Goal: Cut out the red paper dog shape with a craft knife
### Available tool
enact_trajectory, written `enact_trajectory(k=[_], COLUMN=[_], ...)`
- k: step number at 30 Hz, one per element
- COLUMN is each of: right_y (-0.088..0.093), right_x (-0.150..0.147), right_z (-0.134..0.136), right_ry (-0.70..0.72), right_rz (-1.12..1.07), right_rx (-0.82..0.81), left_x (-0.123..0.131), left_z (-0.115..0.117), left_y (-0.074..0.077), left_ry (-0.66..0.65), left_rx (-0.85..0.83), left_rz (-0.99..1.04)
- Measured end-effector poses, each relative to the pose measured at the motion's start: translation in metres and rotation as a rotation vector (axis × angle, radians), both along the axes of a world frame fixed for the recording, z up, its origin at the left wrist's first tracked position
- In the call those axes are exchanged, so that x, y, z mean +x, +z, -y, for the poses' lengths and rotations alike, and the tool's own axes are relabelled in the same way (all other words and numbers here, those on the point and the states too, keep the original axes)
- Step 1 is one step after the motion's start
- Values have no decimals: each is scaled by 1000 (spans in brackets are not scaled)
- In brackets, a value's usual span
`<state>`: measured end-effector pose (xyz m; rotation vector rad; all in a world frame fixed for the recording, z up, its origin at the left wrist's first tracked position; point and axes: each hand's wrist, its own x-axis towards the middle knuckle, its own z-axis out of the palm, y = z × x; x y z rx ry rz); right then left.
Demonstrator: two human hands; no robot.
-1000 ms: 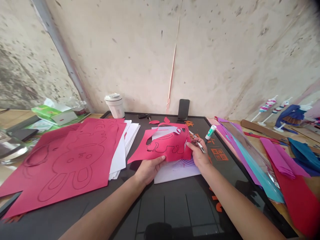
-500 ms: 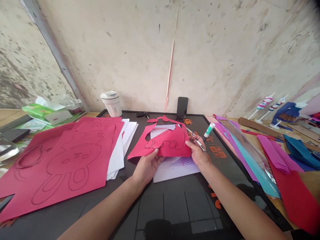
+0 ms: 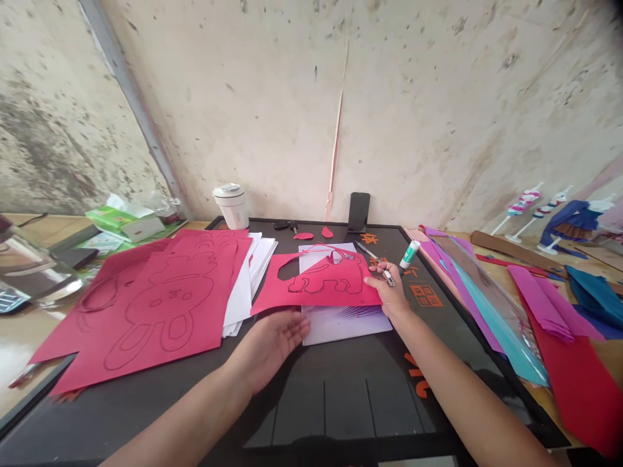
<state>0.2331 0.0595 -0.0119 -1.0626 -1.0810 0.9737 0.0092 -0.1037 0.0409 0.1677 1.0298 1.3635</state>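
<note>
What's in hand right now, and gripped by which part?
Right hand: red cut-out sheet by its right edge, thumb on top; also a pen-like tool near its middle. Left hand: open, no hold visible.

I'm in a craft workspace: my right hand (image 3: 393, 295) holds cut-out red paper (image 3: 325, 277) near a glue stick (image 3: 409, 255), coloured sheets (image 3: 538, 301) and perhaps miniature dress forms (image 3: 522, 203).

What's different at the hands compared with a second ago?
The left hand has let go of the cut red sheet's lower edge; its thumb came off the top and it dropped down, opening. The right hand still pinches the cut red sheet and holds the pen-like tool. The glue stick, phone and white cup stayed put.
</note>
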Motion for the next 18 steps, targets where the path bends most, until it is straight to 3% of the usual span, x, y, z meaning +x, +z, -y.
enact_trajectory(k=[2, 4, 7, 9, 11, 13, 15, 18], right_y=[-2, -3, 3, 11, 20, 25, 23, 14], right_x=[4, 8, 16, 22, 26, 26, 22, 14], right_z=[-4, -7, -7, -4, 1, 5, 8, 10], right_ry=[-22, -12, -2, -24, -72, -107, -80, 10], right_rz=[51, 88, 169, 224, 318, 478, 604, 728], right_rx=[-28, -46, -44, -5, 83, 212, 309, 355], left_x=[-1, -1, 1, 5, 12, 20, 29, 37], left_z=[25, 41, 37, 21, 4, -6, -4, 12], left_y=[0, -4, -14, -22, -31, -38, -43, -41], left_ry=[-328, -498, -385, -314, -320, -428, -531, -545], left_rx=[13, 194, 609, 766, 764, 703, 667, 729], left_rz=[-179, -597, -1347, -1661, -1819, -1857, -1824, -1753])
